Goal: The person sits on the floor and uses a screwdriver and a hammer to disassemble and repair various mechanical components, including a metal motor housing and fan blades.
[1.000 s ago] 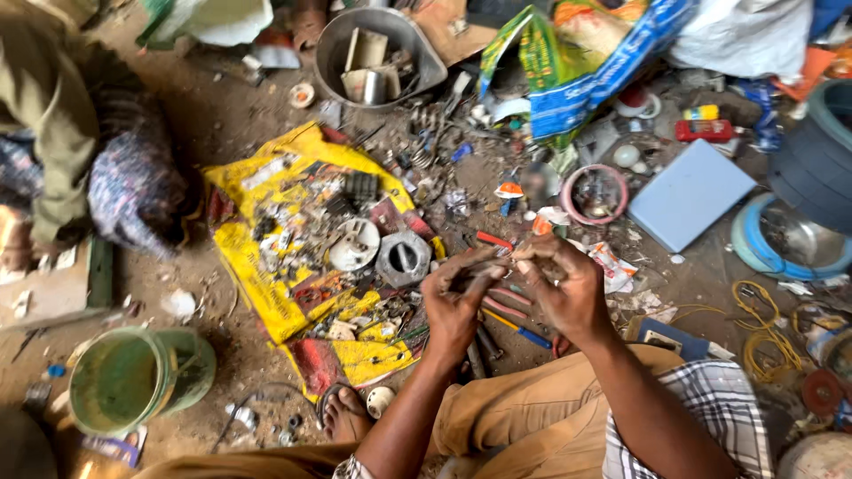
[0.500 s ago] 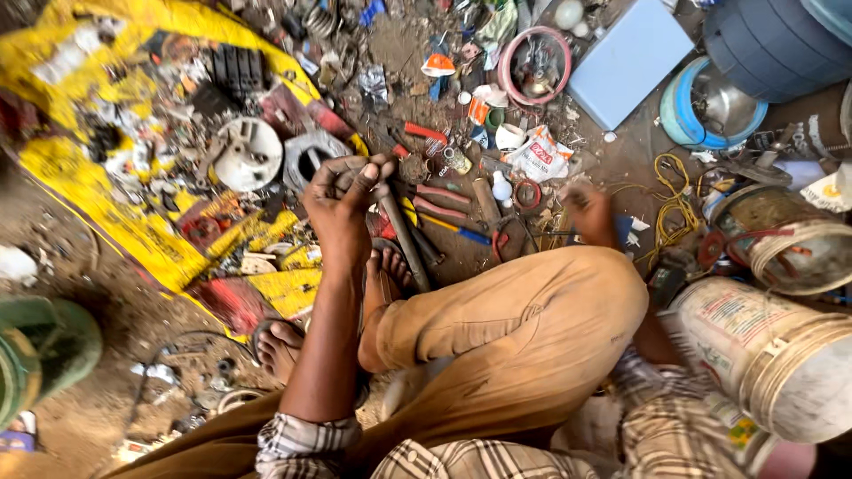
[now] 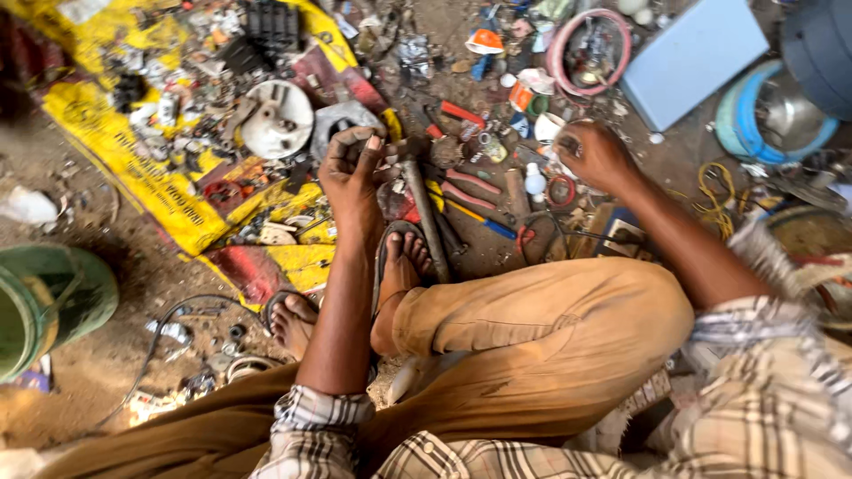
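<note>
Packed-dirt floor [image 3: 115, 355], gritty and littered edge to edge; bare ground shows only at lower left, beside a green plastic bucket [image 3: 49, 297] lying at the frame's left edge. Yellow and red printed sheet [image 3: 133, 173], creased, spread across the upper left and crowded with small scrap: a round white plastic housing [image 3: 277, 120], a grey metal casting [image 3: 342, 120], a black ribbed block [image 3: 271, 25]. Left hand [image 3: 353, 168], fingers curled together over a small dark piece that cannot be made out, held just above the sheet's right border. Right hand [image 3: 593, 153], fingers bunched down among loose bits, near a small red ring [image 3: 561, 191]; what it pinches cannot be told. Between the hands: a hammer [image 3: 422, 208] with worn wooden handle, red-handled pliers [image 3: 470, 186], and little free space. Upper right: pink hoop [image 3: 590, 49], flat pale-blue panel [image 3: 688, 58], blue-rimmed metal bowl [image 3: 768, 111]. Tan trousers, folded knee [image 3: 568, 328] filling the foreground.
</note>
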